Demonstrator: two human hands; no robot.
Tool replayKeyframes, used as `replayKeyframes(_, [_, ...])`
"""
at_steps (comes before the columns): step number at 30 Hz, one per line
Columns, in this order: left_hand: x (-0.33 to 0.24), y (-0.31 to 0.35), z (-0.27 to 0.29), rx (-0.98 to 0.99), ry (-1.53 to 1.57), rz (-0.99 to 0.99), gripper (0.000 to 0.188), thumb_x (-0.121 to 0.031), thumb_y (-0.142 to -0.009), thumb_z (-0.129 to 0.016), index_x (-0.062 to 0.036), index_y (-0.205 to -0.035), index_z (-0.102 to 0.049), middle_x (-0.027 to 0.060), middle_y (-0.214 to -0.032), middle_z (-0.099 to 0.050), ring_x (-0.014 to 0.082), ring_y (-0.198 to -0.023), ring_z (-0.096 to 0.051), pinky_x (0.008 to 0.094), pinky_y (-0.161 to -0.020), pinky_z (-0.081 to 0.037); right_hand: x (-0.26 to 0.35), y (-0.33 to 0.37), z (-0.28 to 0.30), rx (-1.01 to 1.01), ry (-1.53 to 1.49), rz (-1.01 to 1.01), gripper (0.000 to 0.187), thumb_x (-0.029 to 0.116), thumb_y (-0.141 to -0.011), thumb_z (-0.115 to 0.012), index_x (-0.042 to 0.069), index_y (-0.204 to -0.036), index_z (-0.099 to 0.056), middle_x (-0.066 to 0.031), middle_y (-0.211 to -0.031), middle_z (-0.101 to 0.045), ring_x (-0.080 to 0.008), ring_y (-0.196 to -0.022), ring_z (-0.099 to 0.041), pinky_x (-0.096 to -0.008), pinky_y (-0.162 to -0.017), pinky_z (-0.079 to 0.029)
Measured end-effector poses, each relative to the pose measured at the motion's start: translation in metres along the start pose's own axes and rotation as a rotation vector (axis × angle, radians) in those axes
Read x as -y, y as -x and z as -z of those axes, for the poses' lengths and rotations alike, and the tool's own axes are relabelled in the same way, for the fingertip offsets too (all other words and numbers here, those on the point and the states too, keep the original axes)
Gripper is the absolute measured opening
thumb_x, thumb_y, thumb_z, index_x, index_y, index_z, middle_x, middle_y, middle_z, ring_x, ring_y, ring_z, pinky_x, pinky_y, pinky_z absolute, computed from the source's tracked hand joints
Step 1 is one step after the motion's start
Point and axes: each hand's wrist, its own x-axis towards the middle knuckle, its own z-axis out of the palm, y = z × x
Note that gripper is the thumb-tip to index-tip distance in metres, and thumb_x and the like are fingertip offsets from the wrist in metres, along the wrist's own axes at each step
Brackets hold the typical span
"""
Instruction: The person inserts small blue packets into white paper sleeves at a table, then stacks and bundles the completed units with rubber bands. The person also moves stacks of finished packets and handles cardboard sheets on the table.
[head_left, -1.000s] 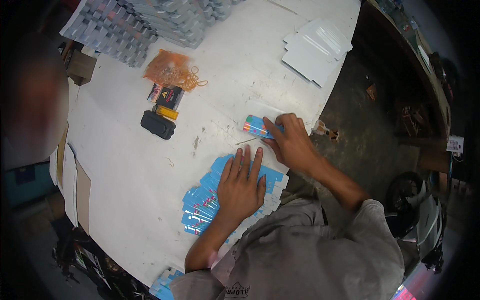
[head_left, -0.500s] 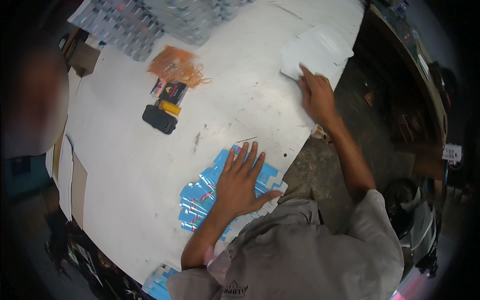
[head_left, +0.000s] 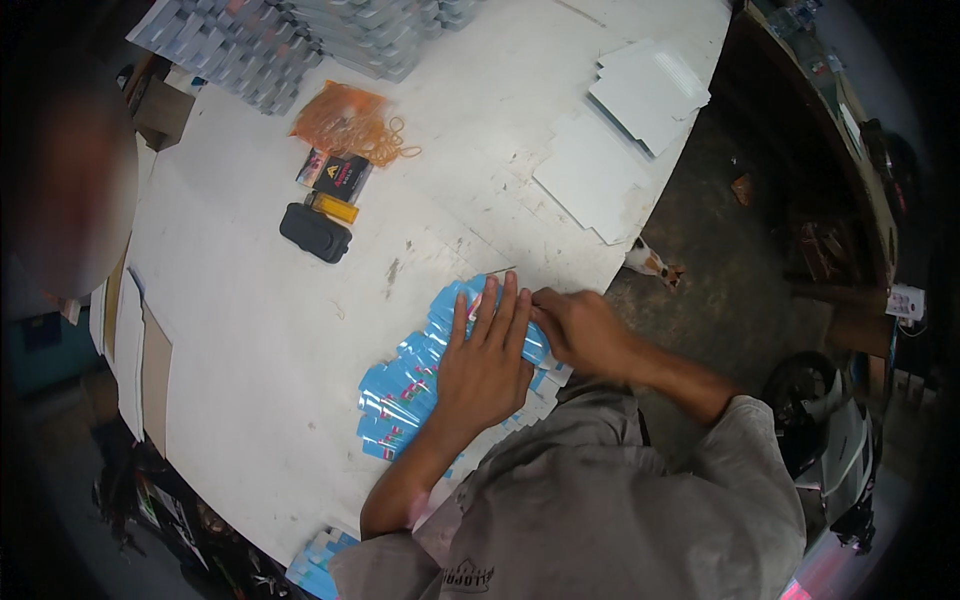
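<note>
Across a white table (head_left: 260, 390), seen from above, places given by a clock face centred on the view. Just below centre, an open left hand (head_left: 485, 370), palm down with fingers extended, resting on a fan of flat, glossy blue cartons (head_left: 395, 400). For the fan, a spread from near centre to about eight o'clock, partly covered by hand and forearm, with printing too small to make out. Between three and four o'clock, a right hand (head_left: 587, 335) with bent fingers, at the fan's right end, close beside the left fingertips. Impossible to tell whether gripping a carton or only touching, with fingertips partly hidden.

Towards one o'clock, two groups of white flat pieces (head_left: 655, 95), the nearer group faint against the tabletop. Near eleven, an orange bag of rubber bands (head_left: 345, 120); just below, towards ten, a dark packet (head_left: 345, 178), a yellow lighter (head_left: 336, 207) and a black case (head_left: 315, 233). Farther out past these, grey stacks (head_left: 240, 55), cut off by the upper edge. At seven, more blue pieces (head_left: 325, 560), partly hidden by a grey shirt (head_left: 620, 490). Towards half past two, on the floor, a cat (head_left: 650, 262), partly hidden by the table edge. Past nine, a blurred oval, unreadable.
</note>
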Motion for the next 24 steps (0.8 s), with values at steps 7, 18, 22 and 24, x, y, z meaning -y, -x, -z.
replayKeyframes(7, [0.007, -0.005, 0.000, -0.093, 0.165, -0.031, 0.071, -0.034, -0.100, -0.060, 0.0085, -0.154, -0.038, 0.0305, -0.157, -0.042, 0.0448, -0.152, -0.034, 0.0574, -0.123, -0.025, -0.066, -0.048, 0.026, -0.635, 0.188, 0.220, 0.047, 0.016, -0.091, -0.074, 0.002, -0.135, -0.064, -0.0219, -0.116, -0.065, -0.0397, -0.108, -0.061, -0.0508, -0.093, -0.046])
replayKeyframes(18, [-0.005, -0.002, -0.001, -0.062, 0.041, 0.037, 0.071, -0.029, -0.099, -0.059, 0.0085, -0.155, -0.037, 0.0291, -0.163, -0.033, 0.0413, -0.156, -0.027, 0.0554, -0.126, -0.020, 0.012, 0.006, 0.005, 0.085, -0.291, -0.050, 0.036, 0.011, -0.100, -0.058, -0.002, -0.132, -0.047, -0.0270, -0.086, -0.070, -0.0516, -0.083, -0.067, -0.0598, -0.076, -0.052])
replayKeyframes(22, [0.003, -0.004, 0.002, 0.000, 0.160, 0.026, 0.078, -0.037, -0.098, -0.061, 0.0064, -0.157, -0.034, 0.0283, -0.165, -0.030, 0.0405, -0.157, -0.025, 0.0564, -0.127, -0.016, -0.040, -0.040, 0.044, -0.319, 0.123, -0.136, 0.030, 0.023, -0.102, -0.063, 0.000, -0.121, -0.061, -0.0242, -0.087, -0.071, -0.0459, -0.085, -0.070, -0.0563, -0.078, -0.054])
replayKeyframes(24, [0.002, -0.001, 0.005, -0.014, 0.211, 0.031, 0.079, -0.041, -0.097, -0.062, 0.0032, -0.157, -0.036, 0.0283, -0.165, -0.031, 0.0408, -0.157, -0.026, 0.0574, -0.127, -0.016, -0.086, -0.084, 0.091, -0.977, 0.636, 0.076, 0.040, 0.023, -0.101, -0.064, 0.006, -0.137, -0.061, -0.0229, -0.107, -0.071, -0.0416, -0.100, -0.069, -0.0515, -0.085, -0.054])
